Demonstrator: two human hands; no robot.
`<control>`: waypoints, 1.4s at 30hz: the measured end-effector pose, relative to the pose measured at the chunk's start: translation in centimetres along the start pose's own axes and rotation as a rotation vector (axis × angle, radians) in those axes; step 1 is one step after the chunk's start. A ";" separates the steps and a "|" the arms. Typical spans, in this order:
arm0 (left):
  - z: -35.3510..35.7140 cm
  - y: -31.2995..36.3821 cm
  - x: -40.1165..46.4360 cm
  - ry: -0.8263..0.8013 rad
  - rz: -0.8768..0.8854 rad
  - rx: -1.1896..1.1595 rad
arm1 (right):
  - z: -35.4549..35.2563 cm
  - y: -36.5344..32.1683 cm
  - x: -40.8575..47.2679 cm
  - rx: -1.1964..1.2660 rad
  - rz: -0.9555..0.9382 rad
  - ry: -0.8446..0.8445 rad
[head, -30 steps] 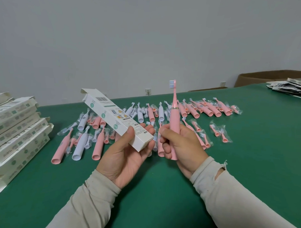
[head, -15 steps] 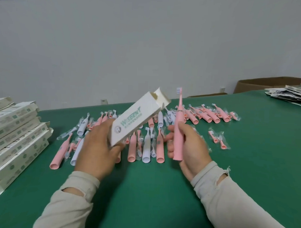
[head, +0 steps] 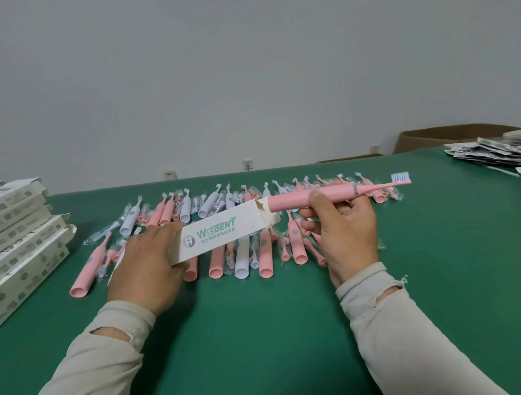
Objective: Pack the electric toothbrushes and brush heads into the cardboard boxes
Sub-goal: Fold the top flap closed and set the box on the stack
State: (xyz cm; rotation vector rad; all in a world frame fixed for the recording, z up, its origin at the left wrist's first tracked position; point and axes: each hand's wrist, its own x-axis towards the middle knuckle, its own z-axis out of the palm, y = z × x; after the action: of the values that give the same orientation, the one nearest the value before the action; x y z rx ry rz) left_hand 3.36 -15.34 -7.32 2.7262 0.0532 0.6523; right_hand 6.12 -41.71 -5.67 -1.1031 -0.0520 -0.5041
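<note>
My left hand grips a long white cardboard box printed "WISDENT", its open flapped end pointing up and right. My right hand holds a pink electric toothbrush nearly level, bristles to the right. The toothbrush's base sits right at the box's open mouth; whether it is inside I cannot tell. Behind both hands, several pink and white toothbrush handles and bagged brush heads lie in a row on the green table.
A stack of white boxes lies at the left edge of the table. A pile of printed leaflets sits at the far right, with a brown carton behind it. A white wall rises beyond the table.
My right hand has tipped the pink toothbrush from upright to nearly level and brought its base to the box's open end. My left hand has lowered the box a little.
</note>
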 end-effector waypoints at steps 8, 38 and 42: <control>0.0 -0.2 0.0 0.030 -0.011 -0.078 | -0.1 0.9 0.2 -0.079 0.062 -0.021; 0.7 -0.5 0.0 -0.022 0.029 -0.042 | -0.7 1.0 1.2 -0.053 0.124 0.071; 0.8 -0.5 0.0 -0.021 0.031 -0.036 | -0.9 1.2 1.2 -0.087 0.092 0.081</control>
State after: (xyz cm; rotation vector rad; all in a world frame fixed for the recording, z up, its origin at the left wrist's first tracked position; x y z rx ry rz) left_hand 3.73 -15.11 -8.13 2.7041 -0.0061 0.6265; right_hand 7.45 -42.46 -6.71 -1.1638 0.0921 -0.4714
